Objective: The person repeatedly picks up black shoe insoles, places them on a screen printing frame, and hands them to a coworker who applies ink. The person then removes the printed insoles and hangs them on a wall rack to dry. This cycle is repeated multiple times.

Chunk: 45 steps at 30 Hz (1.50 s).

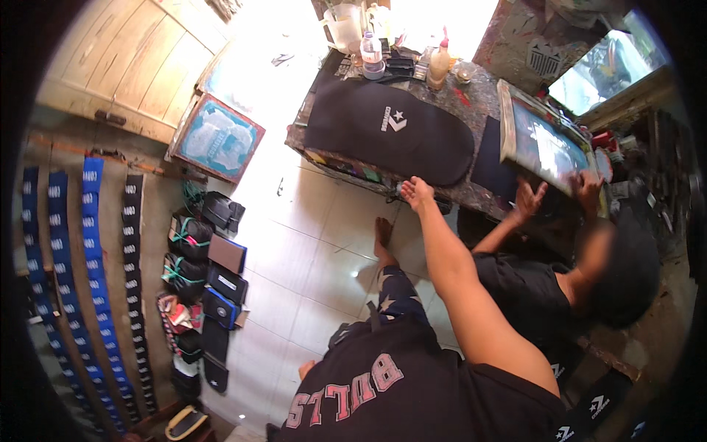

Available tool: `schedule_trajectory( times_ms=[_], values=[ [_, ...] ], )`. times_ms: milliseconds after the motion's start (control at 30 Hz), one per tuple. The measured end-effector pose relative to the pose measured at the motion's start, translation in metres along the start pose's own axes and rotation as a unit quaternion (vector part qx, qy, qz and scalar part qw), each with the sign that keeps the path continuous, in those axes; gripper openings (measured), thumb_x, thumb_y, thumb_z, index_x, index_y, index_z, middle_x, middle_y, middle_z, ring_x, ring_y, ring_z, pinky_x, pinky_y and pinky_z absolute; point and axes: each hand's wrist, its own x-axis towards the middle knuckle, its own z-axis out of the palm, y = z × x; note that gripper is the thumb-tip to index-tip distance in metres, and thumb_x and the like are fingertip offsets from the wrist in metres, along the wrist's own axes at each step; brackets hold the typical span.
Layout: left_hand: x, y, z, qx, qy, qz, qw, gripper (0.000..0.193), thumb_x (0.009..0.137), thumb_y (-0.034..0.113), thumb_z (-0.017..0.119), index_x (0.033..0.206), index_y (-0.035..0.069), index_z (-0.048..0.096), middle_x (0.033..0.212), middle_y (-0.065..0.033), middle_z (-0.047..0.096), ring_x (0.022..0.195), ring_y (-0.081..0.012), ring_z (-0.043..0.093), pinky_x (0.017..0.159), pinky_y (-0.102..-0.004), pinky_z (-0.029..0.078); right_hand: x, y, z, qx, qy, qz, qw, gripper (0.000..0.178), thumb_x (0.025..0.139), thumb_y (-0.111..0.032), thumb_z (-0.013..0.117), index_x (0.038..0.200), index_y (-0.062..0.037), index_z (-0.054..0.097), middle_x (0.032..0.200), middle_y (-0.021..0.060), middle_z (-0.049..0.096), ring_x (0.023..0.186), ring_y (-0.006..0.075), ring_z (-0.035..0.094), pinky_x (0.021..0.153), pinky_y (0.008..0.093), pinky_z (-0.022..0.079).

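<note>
My right arm reaches out to the worktable's front edge. There my right hand is by the rounded end of a flat black panel, palm partly showing, fingers loosely bent and holding nothing I can see. The panel lies on the table and bears a white star-and-chevron print. Only a small part of my left hand shows beside my black shirt; its fingers are mostly hidden. To the right, a co-worker's two hands are at the lower edge of a tilted, wood-framed printing screen, over a dark sheet.
Along the table's back stand a clear bottle, a squeeze bottle and a plastic jug. Another blue screen leans at left. Printed straps hang on the left wall, near stacked bags. The co-worker sits close at right.
</note>
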Motion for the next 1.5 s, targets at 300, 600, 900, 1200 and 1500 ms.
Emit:
schedule_trajectory(
  times_ms=[300,600,900,1200,1500],
  values=[
    [0.12,0.137,-0.266,-0.59,0.047,-0.306,0.745,0.032,0.097,0.027,0.051,0.115,0.0,0.052,0.108,-0.0141,0.064,0.094,-0.0255,0.065,0.077,-0.0362,0.053,0.103,-0.066,0.069,-0.077,0.134,-0.006,0.988,0.011,0.083,-0.008,0.068,0.075,-0.0019,0.063,0.066,0.0061,0.061,0.049,0.015,0.055,0.041,0.0276,0.046],
    [0.309,0.316,-0.406,-0.708,-0.15,-0.071,0.686,0.052,0.098,0.04,0.047,0.126,-0.004,0.048,0.131,-0.02,0.052,0.113,-0.0312,0.056,0.097,-0.0436,0.046,-0.021,-0.071,0.166,-0.202,-0.179,-0.027,0.963,0.019,0.086,-0.02,0.068,0.091,-0.0032,0.063,0.095,0.0076,0.065,0.078,0.0204,0.064,0.067,0.0332,0.055],
    [0.433,0.435,-0.522,-0.859,-0.221,0.023,0.462,0.039,0.098,0.027,0.048,0.116,-0.008,0.053,0.117,-0.0189,0.059,0.108,-0.0294,0.058,0.1,-0.044,0.044,-0.167,-0.07,0.104,-0.199,-0.282,-0.051,0.937,0.029,0.086,-0.018,0.071,0.105,0.0033,0.066,0.098,0.011,0.068,0.086,0.0179,0.065,0.077,0.031,0.053],
    [0.404,0.413,-0.631,-0.215,0.052,0.456,0.862,0.029,0.097,0.018,0.051,0.112,-0.006,0.06,0.113,-0.0139,0.063,0.099,-0.0215,0.062,0.086,-0.0332,0.049,-0.14,-0.069,0.042,-0.104,-0.121,-0.151,0.976,0.048,0.094,-0.037,0.059,0.126,-0.0025,0.055,0.115,0.0075,0.063,0.105,0.0173,0.058,0.084,0.0338,0.049],
    [0.418,0.373,-0.724,-0.302,-0.098,0.467,0.825,0.031,0.096,0.014,0.055,0.121,-0.005,0.058,0.117,-0.0109,0.061,0.105,-0.0196,0.058,0.094,-0.0323,0.045,-0.095,-0.113,0.19,-0.184,-0.168,-0.13,0.96,0.023,0.096,-0.031,0.058,0.111,-0.015,0.065,0.075,-0.0092,0.05,0.064,0.002,0.043,0.054,0.021,0.036]
  ],
)
